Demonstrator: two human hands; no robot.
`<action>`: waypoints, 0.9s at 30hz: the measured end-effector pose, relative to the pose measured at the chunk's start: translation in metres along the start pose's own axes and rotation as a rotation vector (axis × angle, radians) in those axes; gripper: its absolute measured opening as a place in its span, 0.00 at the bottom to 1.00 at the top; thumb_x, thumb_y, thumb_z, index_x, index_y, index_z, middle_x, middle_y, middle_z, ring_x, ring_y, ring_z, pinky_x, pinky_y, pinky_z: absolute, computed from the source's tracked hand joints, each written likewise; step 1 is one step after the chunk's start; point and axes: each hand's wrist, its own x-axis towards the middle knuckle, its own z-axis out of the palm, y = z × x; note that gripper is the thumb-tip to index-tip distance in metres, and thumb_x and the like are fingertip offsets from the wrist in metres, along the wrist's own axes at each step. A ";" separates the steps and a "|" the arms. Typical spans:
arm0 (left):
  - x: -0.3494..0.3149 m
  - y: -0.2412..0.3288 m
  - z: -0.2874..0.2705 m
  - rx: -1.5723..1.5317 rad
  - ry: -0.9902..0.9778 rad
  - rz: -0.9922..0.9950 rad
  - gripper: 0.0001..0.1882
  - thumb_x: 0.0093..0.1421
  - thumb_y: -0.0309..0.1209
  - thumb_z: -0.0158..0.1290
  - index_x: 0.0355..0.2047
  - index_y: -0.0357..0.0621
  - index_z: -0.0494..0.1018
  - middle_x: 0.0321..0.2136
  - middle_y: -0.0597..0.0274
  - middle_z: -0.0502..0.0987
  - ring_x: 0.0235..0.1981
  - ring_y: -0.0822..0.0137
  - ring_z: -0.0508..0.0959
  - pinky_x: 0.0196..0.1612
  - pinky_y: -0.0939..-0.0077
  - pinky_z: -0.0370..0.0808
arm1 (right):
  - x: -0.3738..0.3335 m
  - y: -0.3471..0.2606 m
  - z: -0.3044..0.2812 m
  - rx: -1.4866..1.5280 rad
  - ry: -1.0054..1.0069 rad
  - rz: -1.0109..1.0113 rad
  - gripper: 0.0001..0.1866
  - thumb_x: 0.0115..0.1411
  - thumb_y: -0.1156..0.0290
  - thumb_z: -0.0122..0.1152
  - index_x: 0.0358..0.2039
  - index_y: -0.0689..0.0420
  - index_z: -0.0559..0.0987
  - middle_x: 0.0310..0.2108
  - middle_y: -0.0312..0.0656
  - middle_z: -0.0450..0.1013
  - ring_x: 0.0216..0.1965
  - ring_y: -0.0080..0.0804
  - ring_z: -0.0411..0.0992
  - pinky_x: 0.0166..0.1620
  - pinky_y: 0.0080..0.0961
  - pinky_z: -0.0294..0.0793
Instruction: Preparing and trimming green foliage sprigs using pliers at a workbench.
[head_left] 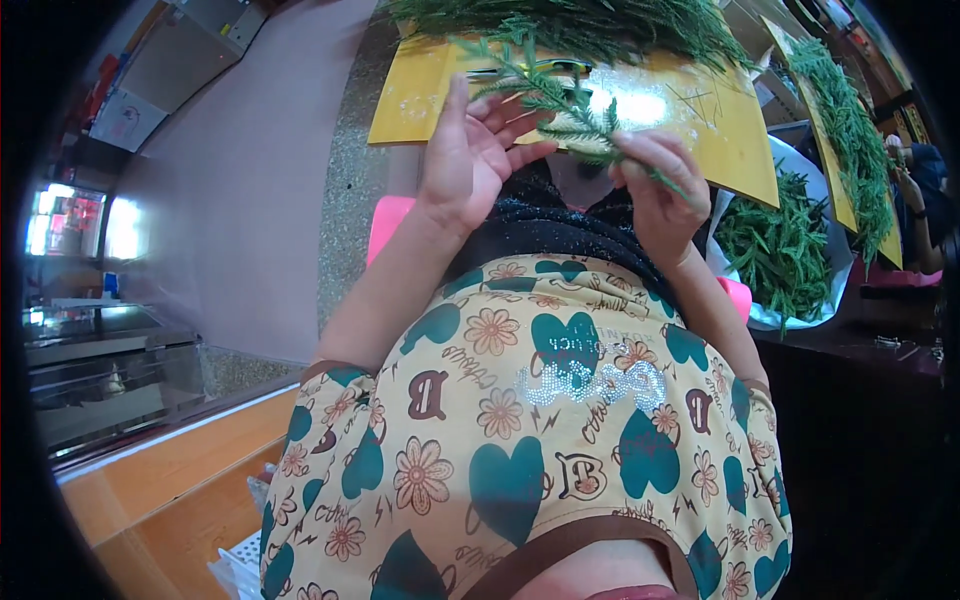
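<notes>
In front of me hangs a green artificial pine sprig point(572, 110) with several needled side twigs, pointing up and to the left. My right hand point(662, 185) pinches its stem between thumb and fingers, and the stem's end sticks out below. My left hand point(475, 165) is beside the sprig's left part, palm turned inward and fingers spread, holding nothing that I can see. Behind the sprig, a tool with yellow and black handles point(560, 67) lies on the yellow wooden board point(420, 105), partly hidden by the twigs.
A heap of green branches point(620, 25) covers the board's far side; thin brown stick-like pieces point(697, 100) lie at its right. To the right stands a white bag point(838, 270) of sprigs. Beyond, another board point(838, 195) carries greenery point(850, 140), with a person's hand point(908, 185) beside it.
</notes>
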 end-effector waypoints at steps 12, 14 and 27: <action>0.010 -0.008 -0.012 0.007 0.070 -0.043 0.14 0.54 0.36 0.56 0.39 0.46 0.68 0.31 0.66 0.75 0.34 0.73 0.74 0.35 0.73 0.75 | -0.002 -0.003 0.002 -0.207 -0.283 -0.288 0.14 0.42 0.77 0.67 0.32 0.60 0.78 0.28 0.40 0.70 0.27 0.31 0.71 0.29 0.21 0.71; 0.011 -0.008 -0.013 -0.015 0.082 -0.030 0.14 0.54 0.34 0.56 0.39 0.46 0.68 0.30 0.66 0.75 0.33 0.73 0.74 0.34 0.75 0.75 | 0.003 -0.009 0.006 -0.218 -0.357 -0.369 0.14 0.41 0.76 0.67 0.32 0.59 0.78 0.28 0.40 0.70 0.28 0.32 0.71 0.30 0.22 0.72; 0.023 -0.007 -0.035 0.298 0.180 0.219 0.14 0.53 0.27 0.57 0.39 0.40 0.68 0.29 0.64 0.75 0.28 0.73 0.75 0.21 0.83 0.73 | 0.004 -0.010 0.017 -0.071 -0.536 -0.349 0.14 0.44 0.79 0.62 0.35 0.59 0.76 0.34 0.45 0.71 0.34 0.41 0.71 0.35 0.30 0.74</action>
